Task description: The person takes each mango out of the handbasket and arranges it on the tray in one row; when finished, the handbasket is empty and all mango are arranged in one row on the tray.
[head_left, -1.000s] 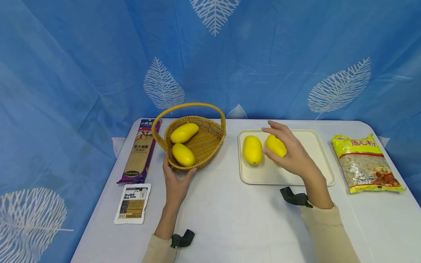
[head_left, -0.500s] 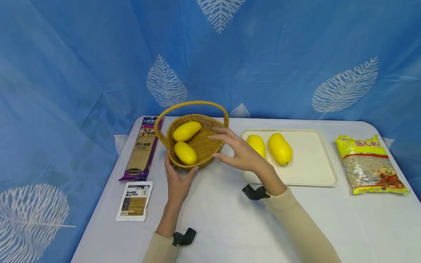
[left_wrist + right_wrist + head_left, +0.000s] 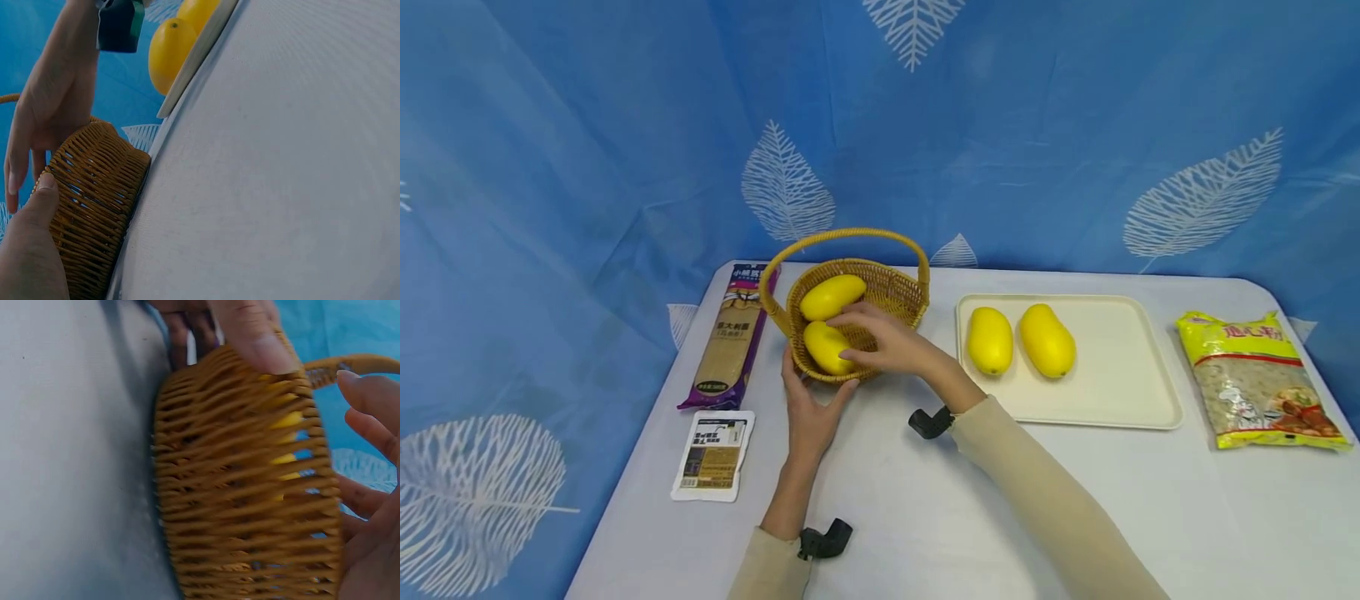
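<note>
A wicker basket (image 3: 898,287) with an arched handle stands at the back left of the table, with two yellow mangoes inside. My left hand (image 3: 811,421) holds its near left side, and the left thumb (image 3: 42,197) lies at the rim in the left wrist view. Over the basket, my right hand (image 3: 887,340) reaches in from the right. Its fingers and thumb are spread at the right end of the nearer mango (image 3: 823,346). Behind that one lies the farther mango (image 3: 832,297). In the right wrist view, yellow shows through the basket's weave (image 3: 244,462).
A cream tray (image 3: 1112,392) right of the basket carries a left mango (image 3: 989,342) and a right mango (image 3: 1048,340). A pasta pack (image 3: 730,342) and a white-edged pouch (image 3: 713,457) lie at left, a yellow-topped bag (image 3: 1262,383) at far right. A blue curtain (image 3: 1037,150) hangs behind.
My right hand has moved left from above the tray's mangoes into the basket, to the nearer mango. The left hand has kept its hold on the basket. The view has shifted slightly.
</note>
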`<state>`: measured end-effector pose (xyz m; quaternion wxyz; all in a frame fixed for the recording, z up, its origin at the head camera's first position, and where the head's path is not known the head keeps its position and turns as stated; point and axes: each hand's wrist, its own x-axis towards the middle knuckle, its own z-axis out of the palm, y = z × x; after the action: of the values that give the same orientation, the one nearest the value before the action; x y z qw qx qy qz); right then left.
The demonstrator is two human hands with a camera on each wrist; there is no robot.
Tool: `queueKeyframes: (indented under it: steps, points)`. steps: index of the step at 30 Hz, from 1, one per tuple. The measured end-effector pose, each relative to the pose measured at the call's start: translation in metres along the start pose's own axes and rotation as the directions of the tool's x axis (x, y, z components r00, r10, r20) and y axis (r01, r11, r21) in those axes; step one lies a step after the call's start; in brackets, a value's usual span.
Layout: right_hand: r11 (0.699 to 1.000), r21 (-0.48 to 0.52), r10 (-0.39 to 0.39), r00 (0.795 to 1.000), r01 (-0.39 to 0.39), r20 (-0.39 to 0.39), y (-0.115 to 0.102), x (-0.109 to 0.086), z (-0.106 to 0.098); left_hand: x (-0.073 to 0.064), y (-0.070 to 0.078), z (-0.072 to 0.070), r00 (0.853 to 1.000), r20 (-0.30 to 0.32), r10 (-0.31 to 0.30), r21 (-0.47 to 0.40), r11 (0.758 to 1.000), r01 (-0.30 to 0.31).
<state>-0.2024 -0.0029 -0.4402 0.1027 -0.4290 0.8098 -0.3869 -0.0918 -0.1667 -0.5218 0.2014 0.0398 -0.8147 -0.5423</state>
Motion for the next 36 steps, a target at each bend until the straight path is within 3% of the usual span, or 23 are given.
queueKeyframes:
  steps: [10,19,25,36]
  points:
    - [0.997,-0.072,0.047,0.993,-0.04,0.105,-0.004,0.018,0.01,-0.001,-0.001,0.001,1.0,0.001,0.002,0.028,1.0,-0.002]
    - [0.992,-0.117,0.054,0.987,-0.037,0.15,-0.002,0.02,0.018,-0.001,0.0,0.0,1.0,0.004,0.022,0.047,0.999,-0.022]
    - [0.994,-0.097,0.066,0.987,-0.052,0.147,-0.003,0.019,0.019,-0.001,-0.002,0.0,0.999,0.009,0.035,0.051,0.998,-0.035]
    - [0.996,-0.065,0.065,0.99,-0.057,0.127,-0.001,0.018,0.018,-0.002,-0.002,0.0,1.0,0.017,-0.002,0.06,0.998,0.001]
